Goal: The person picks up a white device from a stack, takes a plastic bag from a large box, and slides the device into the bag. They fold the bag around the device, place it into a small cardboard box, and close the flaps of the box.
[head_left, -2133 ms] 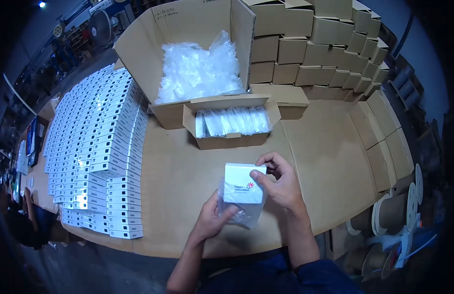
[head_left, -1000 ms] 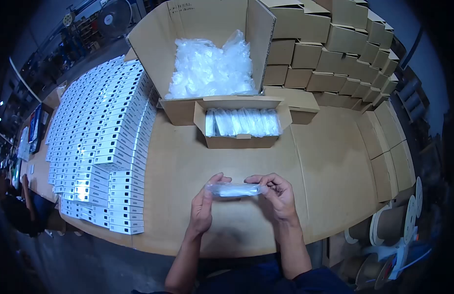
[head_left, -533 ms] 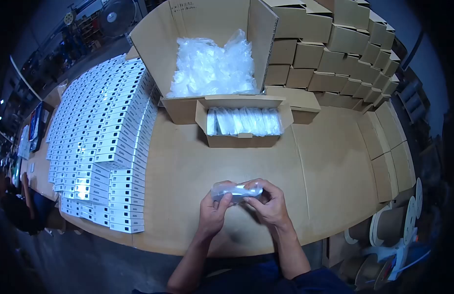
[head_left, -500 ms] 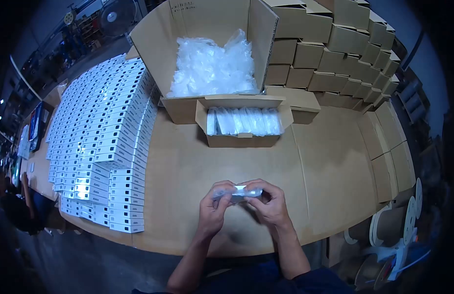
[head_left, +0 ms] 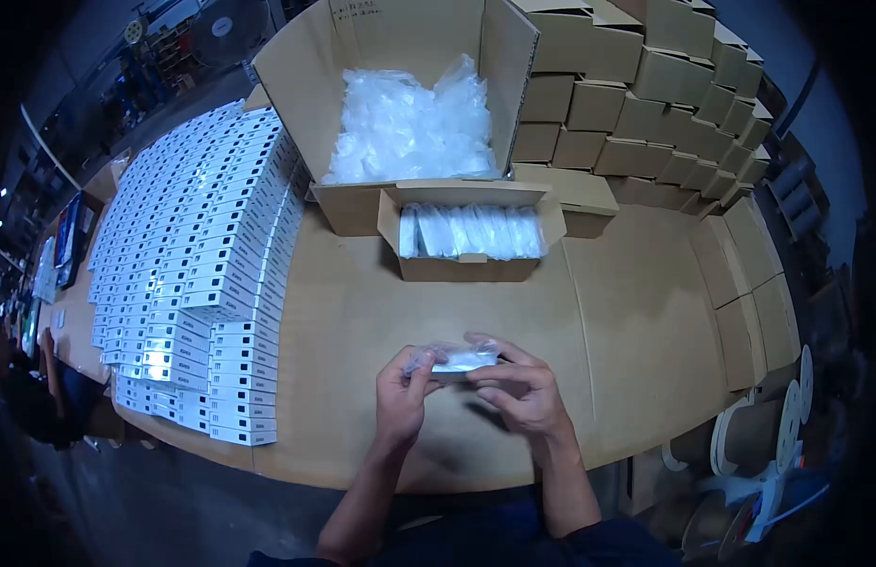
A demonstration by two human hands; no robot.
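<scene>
A small white item in clear plastic wrap [head_left: 457,359] is held above the brown table [head_left: 362,312]. My left hand [head_left: 403,392] pinches its left end between thumb and fingers. At its right end, my right hand [head_left: 523,389] has its fingers spread, with the fingertips beside the wrap. Beyond the hands stands a small open carton [head_left: 471,272], holding a row of plastic-wrapped pieces [head_left: 476,232]. Behind it is a large open carton [head_left: 362,210] filled with clear plastic bags [head_left: 409,128].
Many white boxes [head_left: 187,274] are stacked on the left. Brown cartons [head_left: 608,104] are piled at the back right, with more cartons [head_left: 745,317] along the right edge. Reels [head_left: 754,439] stand beyond the table at lower right. Another person [head_left: 41,397] is at far left.
My right hand has loosened its pinch and spread its fingers. The wrapped item has shifted slightly left and up with my left hand, and more of it shows.
</scene>
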